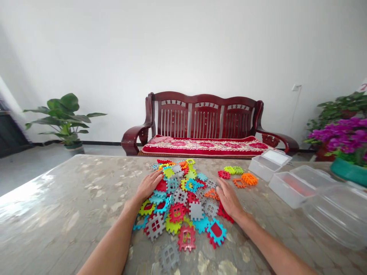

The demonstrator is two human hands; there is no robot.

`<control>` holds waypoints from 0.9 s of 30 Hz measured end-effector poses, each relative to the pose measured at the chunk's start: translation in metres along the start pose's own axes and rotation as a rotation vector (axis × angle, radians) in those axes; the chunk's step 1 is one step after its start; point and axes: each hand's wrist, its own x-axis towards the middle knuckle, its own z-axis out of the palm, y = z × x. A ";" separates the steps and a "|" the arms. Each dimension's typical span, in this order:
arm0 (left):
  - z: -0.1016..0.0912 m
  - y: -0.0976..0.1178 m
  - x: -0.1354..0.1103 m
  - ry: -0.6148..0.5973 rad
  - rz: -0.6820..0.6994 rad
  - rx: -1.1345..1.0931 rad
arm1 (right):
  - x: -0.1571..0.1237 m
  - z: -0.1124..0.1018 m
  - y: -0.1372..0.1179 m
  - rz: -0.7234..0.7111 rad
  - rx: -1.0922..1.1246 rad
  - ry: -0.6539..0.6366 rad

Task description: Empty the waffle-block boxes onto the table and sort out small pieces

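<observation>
A wide heap of flat plastic interlocking building tiles (196,211) with notched edges lies on the table, in grey, red, blue, green and orange. Some tiles have window-like or door-like cutouts. Against the heap's left side rests my left hand (149,185), fingers stretched out and touching the tiles at its edge. On the opposite side my right hand (230,198) lies with fingers extended beside an orange tile (212,194) and a red tile (225,214). Neither hand grips a tile. Beyond my right hand sit small groups of orange tiles (249,178), red tiles (224,174) and green tiles (233,170).
Clear plastic boxes with open lids (292,189) stand on the right of the patterned tabletop (71,206); one has something reddish inside. Purple flowers (341,135) in a teal pot are at far right. Behind the table are a wooden bench (205,114) and a leafy plant (64,118).
</observation>
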 end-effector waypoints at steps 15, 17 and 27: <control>-0.016 0.004 0.035 0.092 -0.035 0.114 | 0.005 -0.007 0.001 0.041 0.202 0.093; -0.019 -0.003 0.058 0.074 -0.054 0.147 | 0.003 -0.006 -0.002 0.024 0.210 0.084; 0.009 -0.008 0.095 -0.222 0.021 0.188 | 0.002 -0.006 -0.004 0.020 0.237 0.097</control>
